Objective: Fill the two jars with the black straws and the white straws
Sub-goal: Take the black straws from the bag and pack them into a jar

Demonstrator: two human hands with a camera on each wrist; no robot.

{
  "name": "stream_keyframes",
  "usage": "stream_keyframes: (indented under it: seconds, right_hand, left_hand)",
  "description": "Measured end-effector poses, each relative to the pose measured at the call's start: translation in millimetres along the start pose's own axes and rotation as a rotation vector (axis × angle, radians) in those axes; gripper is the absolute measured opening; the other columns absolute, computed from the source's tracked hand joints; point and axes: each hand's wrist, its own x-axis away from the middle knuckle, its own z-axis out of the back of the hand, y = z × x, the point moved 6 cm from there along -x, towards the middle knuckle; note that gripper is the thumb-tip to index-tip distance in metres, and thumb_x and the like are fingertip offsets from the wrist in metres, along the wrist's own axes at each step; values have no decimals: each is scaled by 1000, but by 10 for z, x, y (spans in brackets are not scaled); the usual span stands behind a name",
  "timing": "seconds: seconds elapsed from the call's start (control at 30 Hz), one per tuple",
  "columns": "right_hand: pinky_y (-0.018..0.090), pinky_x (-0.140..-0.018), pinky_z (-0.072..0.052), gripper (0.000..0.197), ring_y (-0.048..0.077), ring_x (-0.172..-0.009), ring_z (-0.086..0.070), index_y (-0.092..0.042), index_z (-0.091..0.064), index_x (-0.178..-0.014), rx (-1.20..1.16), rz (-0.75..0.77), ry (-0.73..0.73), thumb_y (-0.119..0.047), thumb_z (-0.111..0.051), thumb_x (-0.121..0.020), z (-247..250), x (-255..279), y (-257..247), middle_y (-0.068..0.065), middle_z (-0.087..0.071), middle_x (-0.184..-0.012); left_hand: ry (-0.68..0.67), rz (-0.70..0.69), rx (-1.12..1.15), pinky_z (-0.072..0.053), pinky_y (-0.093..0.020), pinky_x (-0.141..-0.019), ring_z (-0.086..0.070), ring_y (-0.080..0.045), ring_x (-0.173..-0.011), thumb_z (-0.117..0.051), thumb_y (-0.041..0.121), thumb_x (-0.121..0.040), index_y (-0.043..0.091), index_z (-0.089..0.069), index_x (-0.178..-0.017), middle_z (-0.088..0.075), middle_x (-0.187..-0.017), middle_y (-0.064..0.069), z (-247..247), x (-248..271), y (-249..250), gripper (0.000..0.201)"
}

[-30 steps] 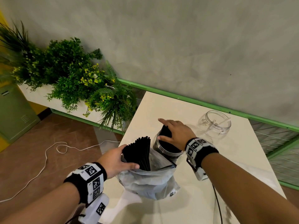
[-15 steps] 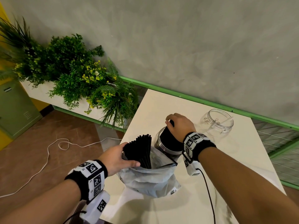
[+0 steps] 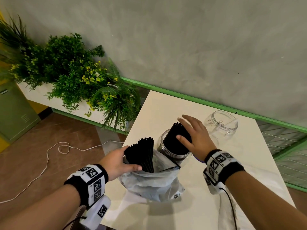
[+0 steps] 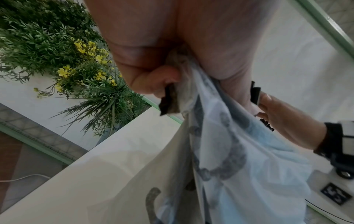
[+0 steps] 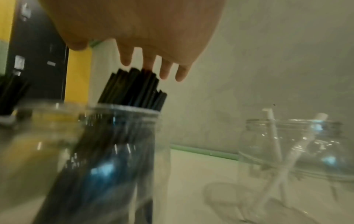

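Head view: table (image 3: 166,105) with two jars.
Left hand (image 3: 117,161): grasps a black straw bundle (image 3: 141,153) standing in the bag (image 3: 154,183).
Right hand (image 3: 196,135): released, fingers straight, touching the straws (image 3: 177,140) in the near jar (image 3: 172,152).
Far jar (image 3: 221,124): at 2 o'clock of the near jar, holds white straws (image 5: 273,128).

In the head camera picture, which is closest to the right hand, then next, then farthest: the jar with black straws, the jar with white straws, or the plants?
1. Jar with black straws, right under the right hand, in front of the person.
2. Jar with white straws, just beyond the hand, toward the wall.
3. Plants, far off to the left, past the table.
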Motion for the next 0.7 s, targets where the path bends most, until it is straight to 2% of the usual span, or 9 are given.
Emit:
stream_keyframes:
  seconds: [0.07,0.13,0.23,0.3,0.37,0.47,0.57,0.7]
  right_hand:
    - [40,-116,-19,69,21,-144,-18,-36,-22,-149,39,32,-61,-70,-28,-89,-116,74,50,-9,-18,-157]
    - [39,-117,-17,71,19,-145,-15,-37,-19,-149,37,33,-93,-71,-28,-88,-195,14,73,-9,-15,-158]
    - [32,-115,-23,67,18,-139,-25,-34,-26,-148,-15,35,-118,-65,-36,-89,-256,-176,15,-5,-27,-154]
    - [34,-107,-36,58,21,-124,-40,-29,-40,-141,-44,16,-118,-55,-49,-91,-300,-249,-35,0,-44,-139]
    - [39,-92,-46,43,26,-104,-51,-19,-57,-125,-68,1,-10,-44,-59,-90,-296,-285,-77,5,-57,-115]
    - [35,-76,-48,34,26,-85,-54,-11,-67,-102,-94,46,164,-41,-59,-87,-205,-346,-137,6,-58,-91]
    - [30,-77,-44,27,25,-85,-53,-10,-69,-97,-81,44,174,-35,-67,-86,-112,-477,-128,5,-57,-90]
    - [41,-85,-47,32,28,-95,-51,-12,-65,-105,-2,10,53,-40,-65,-87,-205,-504,-19,8,-56,-103]
  left_hand:
    - [-1,3,-5,-51,-22,-76,-59,3,-90,-52,96,-32,47,-45,-96,-62,-91,25,1,-5,-14,80]
    - [1,6,-3,-51,-25,-77,-61,0,-90,-52,95,-32,45,-47,-100,-63,-91,22,1,-10,-25,85]
    - [1,7,-1,-52,-29,-79,-62,-2,-91,-54,94,-35,42,-51,-102,-66,-93,19,-10,-10,-30,85]
    - [0,5,0,-52,-30,-80,-62,-2,-92,-55,94,-35,39,-53,-104,-66,-94,18,-16,-9,-16,88]
    - [2,9,-8,-52,-30,-81,-62,-3,-92,-53,95,-33,39,-53,-105,-66,-96,17,-18,-9,-6,91]
    - [2,14,-9,-52,-32,-81,-62,-2,-92,-54,95,-34,42,-51,-103,-66,-96,17,-22,-10,-13,87]
    - [1,14,-13,-52,-31,-81,-62,-2,-92,-55,93,-36,40,-52,-104,-66,-95,18,-21,-13,-15,87]
    - [8,13,-30,-51,-27,-79,-61,-2,-91,-53,95,-34,38,-52,-108,-65,-95,19,-16,-9,1,93]
